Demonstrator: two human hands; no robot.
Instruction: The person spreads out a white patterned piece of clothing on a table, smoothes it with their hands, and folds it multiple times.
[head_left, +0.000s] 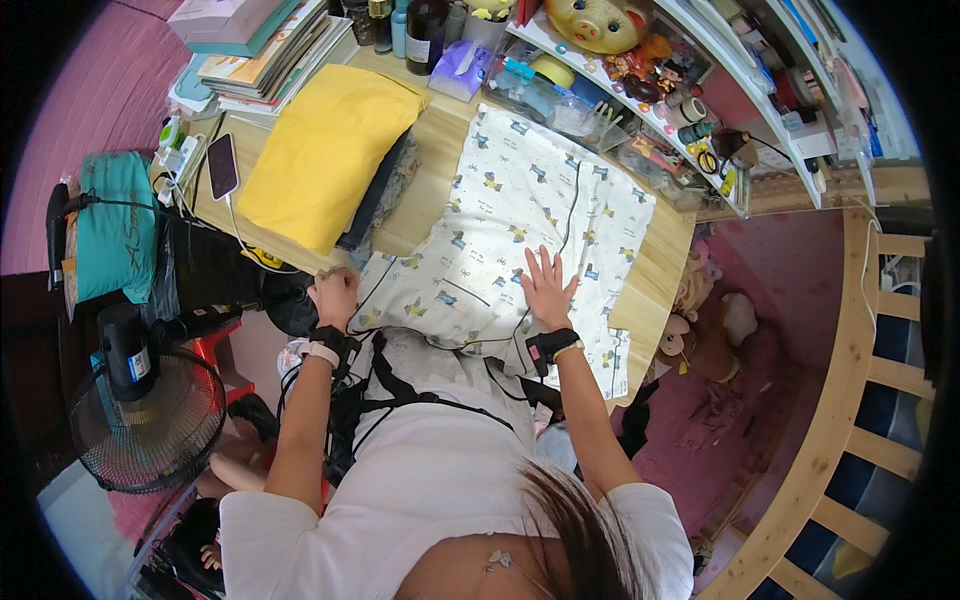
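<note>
A white pajama top (517, 202) with a small cartoon print and dark piping lies spread over the wooden desk, its lower edge hanging at the front beside my body. At its left end, my left hand (335, 296) has curled fingers around the edge of a sleeve (382, 289); the fingertips are partly hidden. My right hand (550, 289) rests flat on the fabric, palm down and fingers spread. A stack of folded clothes, topped by a yellow garment (337, 150), sits to the left of the pajama top, with darker folded pieces showing under it.
A phone (223, 166) on a charging cable lies by a power strip (180, 161) at the desk's left. Books (277, 67), bottles (426, 37) and a tissue pack (461, 71) line the back. White shelves (645, 112) stand right. An electric fan (146, 420) and another person's leg (240, 465) are lower left.
</note>
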